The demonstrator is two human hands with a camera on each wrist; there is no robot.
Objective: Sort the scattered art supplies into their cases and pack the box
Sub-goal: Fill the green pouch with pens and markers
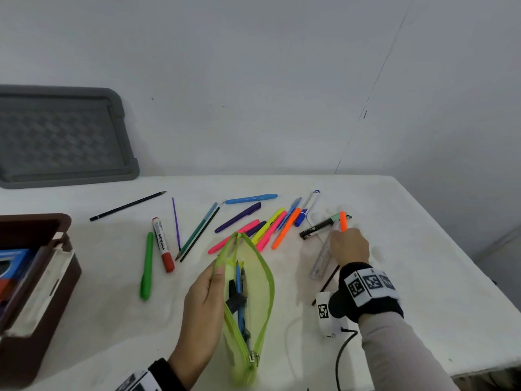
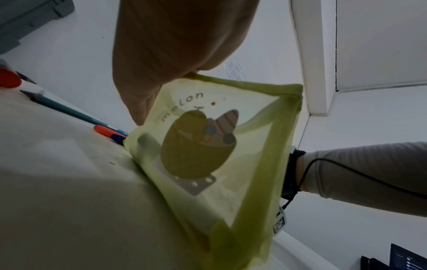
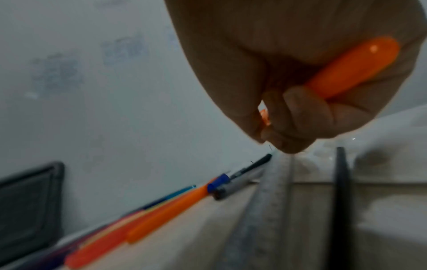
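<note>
My left hand (image 1: 207, 294) pinches the rim of a lime-green mesh pencil case (image 1: 248, 300) and holds it open near the table's front; a few dark and blue pens lie inside. In the left wrist view the pencil case (image 2: 208, 146) shows a printed picture with the word "melon". My right hand (image 1: 349, 245) grips an orange pen (image 1: 343, 220) at the right of the table, fingers curled round the orange pen (image 3: 351, 67). Beside that hand lie a clear ruler (image 1: 324, 256) and a black marker (image 1: 321, 225).
Several pens, highlighters and pencils lie across the white table (image 1: 98, 306), among them a green pen (image 1: 147, 266), a red whiteboard marker (image 1: 163, 244) and a black pencil (image 1: 128, 206). A brown box (image 1: 33, 292) stands at the left edge. A grey lid (image 1: 64, 136) leans against the wall.
</note>
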